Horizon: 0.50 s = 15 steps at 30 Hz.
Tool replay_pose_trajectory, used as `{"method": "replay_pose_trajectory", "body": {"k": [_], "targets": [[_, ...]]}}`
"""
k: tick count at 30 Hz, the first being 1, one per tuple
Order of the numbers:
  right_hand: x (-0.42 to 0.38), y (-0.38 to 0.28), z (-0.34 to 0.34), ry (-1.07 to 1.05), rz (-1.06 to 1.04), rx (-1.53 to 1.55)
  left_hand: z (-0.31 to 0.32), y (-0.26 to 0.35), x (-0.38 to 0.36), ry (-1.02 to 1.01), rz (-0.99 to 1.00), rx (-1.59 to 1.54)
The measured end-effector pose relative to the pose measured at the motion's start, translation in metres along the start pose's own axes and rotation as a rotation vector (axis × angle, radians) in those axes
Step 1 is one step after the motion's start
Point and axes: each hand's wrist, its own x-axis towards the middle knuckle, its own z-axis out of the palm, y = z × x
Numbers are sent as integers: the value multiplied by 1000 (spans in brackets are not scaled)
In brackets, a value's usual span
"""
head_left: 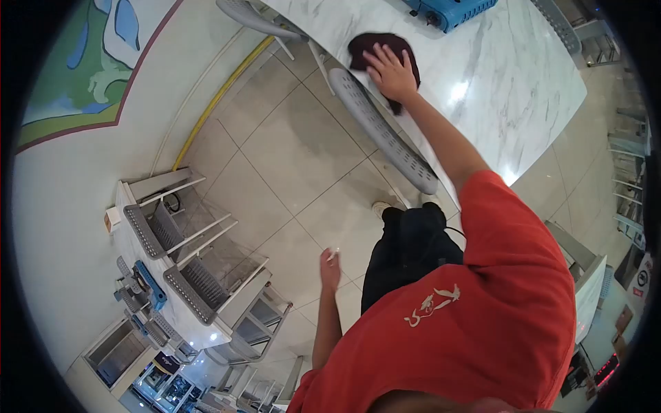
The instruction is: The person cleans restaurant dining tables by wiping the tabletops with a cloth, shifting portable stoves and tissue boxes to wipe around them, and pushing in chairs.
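Observation:
My right hand (pixel 392 74) lies flat with its fingers spread on a dark maroon cloth (pixel 363 45), near the edge of a white marbled table (pixel 496 82). The cloth is bunched, and one end hangs toward the table's edge. Lower down, away from the table, my left hand (pixel 330 268) hangs over the tiled floor beside my legs. Its fingers are curled around something small and whitish, too small to name.
A blue appliance (pixel 451 12) stands at the table's far side. Grey perforated chairs (pixel 382 131) line the near edge. More tables and chairs (pixel 196 292) stand at the left, by a wall with a painted mural (pixel 76 69) and a yellow pipe (pixel 224 93).

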Motion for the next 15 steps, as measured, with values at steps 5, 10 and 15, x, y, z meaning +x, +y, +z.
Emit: {"method": "replay_pose_trajectory", "body": {"k": [5,10,15], "targets": [[-155,41,-90,-124,-39,95,-100,-200,13,-102,-270,608],[-269,70,-94,-41,717,-115,-155,-202,11,-346,-453,731],[-124,60,-40,65,1075,-240,-193,-101,146,-299,159,1058]]}}
